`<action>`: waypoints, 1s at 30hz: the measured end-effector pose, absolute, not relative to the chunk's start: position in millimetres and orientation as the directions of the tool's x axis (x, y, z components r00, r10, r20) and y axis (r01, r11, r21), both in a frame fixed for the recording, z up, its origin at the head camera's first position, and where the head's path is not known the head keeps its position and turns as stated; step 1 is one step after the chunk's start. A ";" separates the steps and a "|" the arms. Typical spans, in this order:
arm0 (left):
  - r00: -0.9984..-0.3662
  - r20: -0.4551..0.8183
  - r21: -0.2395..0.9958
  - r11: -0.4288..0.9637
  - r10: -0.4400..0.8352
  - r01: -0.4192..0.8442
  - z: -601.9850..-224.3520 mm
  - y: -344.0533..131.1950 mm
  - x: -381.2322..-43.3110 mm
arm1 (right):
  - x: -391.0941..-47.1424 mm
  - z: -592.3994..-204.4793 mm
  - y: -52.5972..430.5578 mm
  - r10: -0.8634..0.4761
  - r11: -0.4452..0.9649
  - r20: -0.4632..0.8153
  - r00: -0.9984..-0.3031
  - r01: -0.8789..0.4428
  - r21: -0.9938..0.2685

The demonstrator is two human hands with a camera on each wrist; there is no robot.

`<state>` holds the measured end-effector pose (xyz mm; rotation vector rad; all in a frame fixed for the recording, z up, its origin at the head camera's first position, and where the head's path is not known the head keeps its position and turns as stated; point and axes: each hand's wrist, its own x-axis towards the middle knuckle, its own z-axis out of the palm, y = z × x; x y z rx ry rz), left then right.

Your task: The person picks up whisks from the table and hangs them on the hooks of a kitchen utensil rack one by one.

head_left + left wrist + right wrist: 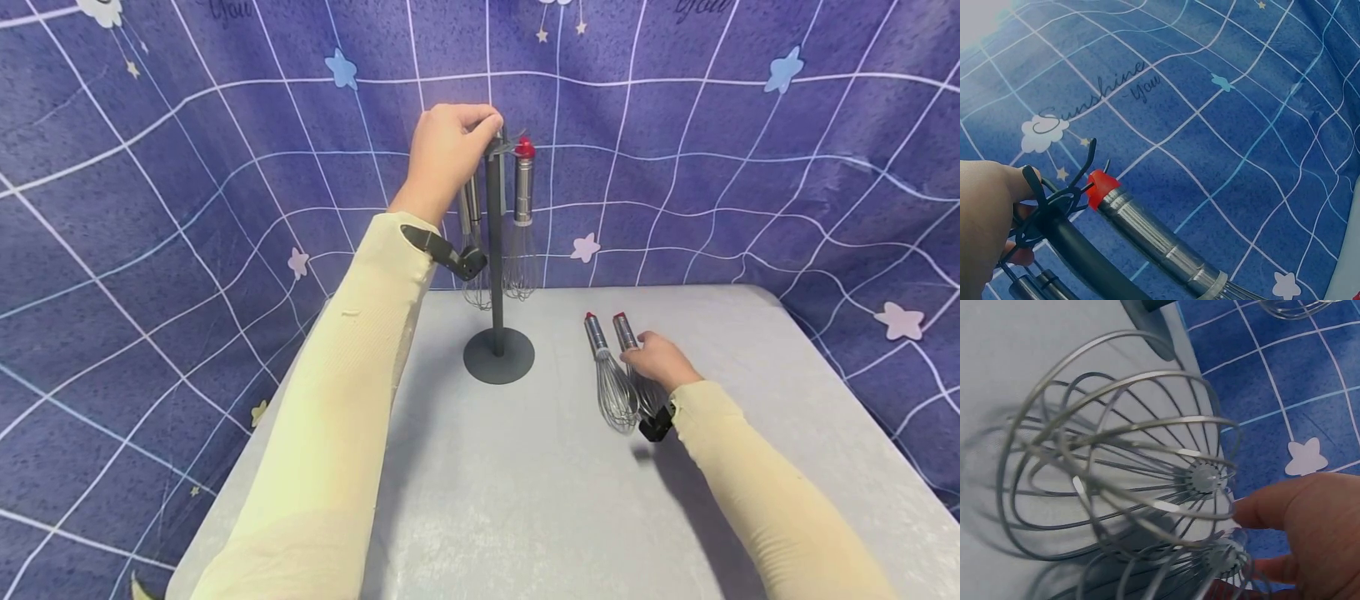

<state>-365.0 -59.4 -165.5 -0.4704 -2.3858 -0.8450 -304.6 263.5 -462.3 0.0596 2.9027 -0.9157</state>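
Purple-blue backdrop; left fingers grip the stand (dark grey), right fingers a whisk.

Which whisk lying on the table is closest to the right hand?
The right-hand whisk of the pair: the right hand is right at its handle. The other whisk lies farther from that hand, nearer the dark grey stand.

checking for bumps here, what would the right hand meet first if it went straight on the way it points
The right hand would likely meet the nearer whisk first, as its neck sits between thumb and fingers; contact is unclear. Beyond lies the other whisk.
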 end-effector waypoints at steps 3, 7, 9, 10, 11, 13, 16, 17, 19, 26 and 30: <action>-0.790 0.601 0.472 0.744 0.122 0.474 -164.9 -58.0 -364.5 | -304.9 -465.0 264.3 0.007 0.838 -0.113 -0.994 0.068 -0.542; -0.805 0.584 0.485 0.750 0.105 0.449 -163.2 -56.3 -363.0 | -305.9 -468.5 265.6 0.004 0.849 -0.104 -0.995 0.058 -0.526; -0.808 0.580 0.487 0.753 0.100 0.443 -162.7 -55.7 -362.5 | -306.6 -469.8 266.0 0.001 0.849 -0.102 -0.995 0.055 -0.525; -0.809 0.579 0.486 0.756 0.099 0.440 -162.5 -55.6 -362.5 | -306.6 -470.0 266.0 -0.002 0.849 -0.102 -0.995 0.053 -0.526; -0.811 0.578 0.485 0.759 0.096 0.435 -162.5 -55.7 -362.5 | -307.1 -470.3 265.8 -0.002 0.850 -0.102 -0.995 0.052 -0.525; -0.811 0.577 0.479 0.766 0.093 0.429 -162.5 -55.7 -362.3 | -307.9 -470.5 265.6 0.001 0.849 -0.104 -0.995 0.055 -0.526; -0.813 0.576 0.468 0.779 0.089 0.417 -162.0 -55.4 -361.7 | -308.7 -470.5 265.8 0.003 0.848 -0.108 -0.994 0.059 -0.527; -0.814 0.575 0.466 0.783 0.086 0.412 -161.7 -55.2 -361.4 | -309.1 -470.5 265.9 0.004 0.846 -0.108 -0.994 0.061 -0.529; -0.817 0.571 0.459 0.791 0.086 0.404 -161.0 -54.3 -360.8 | -309.8 -471.3 266.8 0.004 0.845 -0.107 -0.994 0.060 -0.532; -0.837 0.541 0.468 0.800 0.075 0.374 -158.8 -52.0 -358.9 | -310.7 -472.3 269.6 0.007 0.842 -0.100 -0.995 0.060 -0.536; -0.846 0.529 0.467 0.808 0.070 0.359 -157.0 -51.6 -358.5 | -310.4 -469.7 270.4 0.007 0.841 -0.088 -0.996 0.053 -0.538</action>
